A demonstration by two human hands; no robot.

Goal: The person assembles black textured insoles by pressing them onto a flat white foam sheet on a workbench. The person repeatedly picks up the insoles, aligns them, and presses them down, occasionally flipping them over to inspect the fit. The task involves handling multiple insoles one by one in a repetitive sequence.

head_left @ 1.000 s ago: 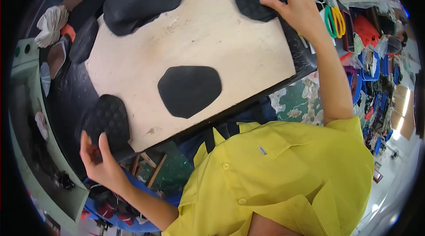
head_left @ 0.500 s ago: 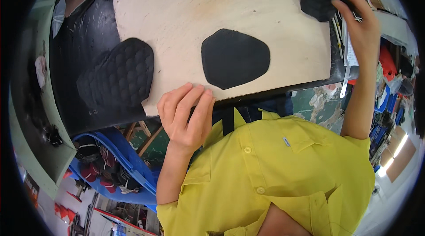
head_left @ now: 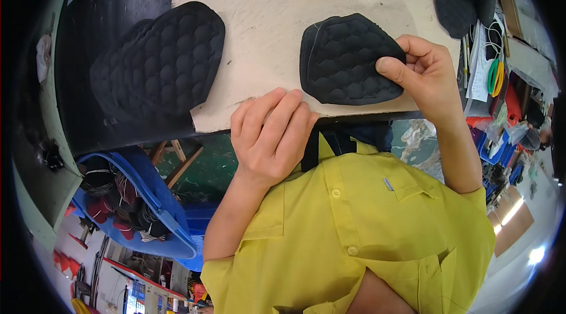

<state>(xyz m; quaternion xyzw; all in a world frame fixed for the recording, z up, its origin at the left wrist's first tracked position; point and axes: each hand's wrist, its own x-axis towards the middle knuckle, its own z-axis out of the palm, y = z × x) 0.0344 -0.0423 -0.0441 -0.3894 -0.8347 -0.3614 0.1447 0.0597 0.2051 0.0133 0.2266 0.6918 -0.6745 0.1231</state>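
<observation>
My right hand (head_left: 429,81) pinches the right edge of a black quilted fabric piece (head_left: 351,63) between thumb and fingers. This piece lies over the spot of a smooth black piece, and a dark edge shows along its left side. My left hand (head_left: 272,134) rests its fingertips on the near edge of the pale board (head_left: 259,25), just left of the quilted piece. Its fingers are bent slightly and hold nothing that I can see. On the left, a fanned stack of black quilted pieces (head_left: 171,57) overlaps the board and the black tabletop.
More black pieces (head_left: 455,7) lie at the far right, beside papers (head_left: 480,69) and green and yellow scissor-like handles (head_left: 496,78). A blue bin (head_left: 177,234) with bundled dark and red items stands below the table's left side. A pale cabinet edge (head_left: 44,184) borders the far left.
My right hand has brought a quilted piece from the pile at the far right to the smooth black piece in the middle. The whole view has shifted; my left hand remains at the board's near edge.
</observation>
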